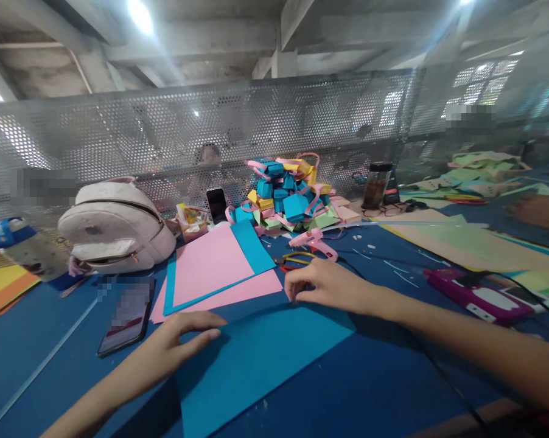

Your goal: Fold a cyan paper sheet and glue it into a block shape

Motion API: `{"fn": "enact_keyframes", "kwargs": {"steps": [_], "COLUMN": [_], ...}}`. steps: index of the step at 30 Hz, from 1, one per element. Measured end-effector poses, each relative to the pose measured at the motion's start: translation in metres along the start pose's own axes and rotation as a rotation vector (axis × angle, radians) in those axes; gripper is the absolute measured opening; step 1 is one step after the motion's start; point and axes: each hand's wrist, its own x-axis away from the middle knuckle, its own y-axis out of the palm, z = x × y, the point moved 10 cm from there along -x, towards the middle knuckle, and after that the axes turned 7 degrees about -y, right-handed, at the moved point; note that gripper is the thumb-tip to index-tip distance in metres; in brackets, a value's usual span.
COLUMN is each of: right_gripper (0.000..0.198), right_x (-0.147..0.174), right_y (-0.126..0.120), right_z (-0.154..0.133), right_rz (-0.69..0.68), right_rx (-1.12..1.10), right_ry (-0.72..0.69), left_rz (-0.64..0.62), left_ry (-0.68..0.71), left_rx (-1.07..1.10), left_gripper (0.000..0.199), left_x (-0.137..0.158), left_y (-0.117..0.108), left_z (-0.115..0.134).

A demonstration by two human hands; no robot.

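A sheet of blue paper [265,365] lies at an angle before me, its far edge lifted a little. My right hand [322,283] curls at that far edge, fingers bent down and apparently pinching it. At the sheet's upper left corner, my left hand [190,334] rests with fingers stretched and thumb apart. Beyond my hands are pink sheets [215,261] stacked with more blue paper [255,246]. Just past the right hand lie scissors [297,260] with a yellow and red handle and a pink glue gun [313,242].
Folded paper boxes with strips [286,194] are heaped at the back. Leftward are a smartphone [127,316], white backpack [119,225] and bottle [30,249]. A purple device [478,295] with a cable, paper sheets [461,243] and another person's hand [539,210] are rightward.
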Motion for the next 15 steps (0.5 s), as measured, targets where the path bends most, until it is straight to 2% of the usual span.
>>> {"fn": "enact_keyframes", "kwargs": {"steps": [3, 5, 8, 11, 15], "right_gripper": [0.015, 0.014, 0.010, 0.009, 0.013], "right_x": [-0.002, -0.005, -0.006, -0.003, 0.006], "right_y": [-0.005, -0.011, -0.021, -0.025, -0.024], "right_z": [-0.016, -0.028, -0.054, -0.078, -0.087], "right_rz": [0.036, 0.086, 0.181, 0.225, 0.219], "right_rx": [0.031, 0.019, 0.005, 0.096, 0.317], "right_ry": [-0.072, -0.142, -0.312, -0.498, -0.580], "left_rz": [-0.196, -0.253, -0.255, -0.258, -0.151], "left_ry": [-0.065, -0.110, -0.099, -0.042, -0.007], "left_rx": [0.094, 0.126, 0.191, 0.227, 0.262], "left_gripper": [0.043, 0.050, 0.044, 0.038, 0.041], "left_x": [-0.004, -0.006, -0.013, -0.022, -0.028], "left_y": [0.006, 0.010, 0.016, 0.024, 0.011], "left_z": [0.010, 0.016, 0.027, 0.035, 0.031]}}
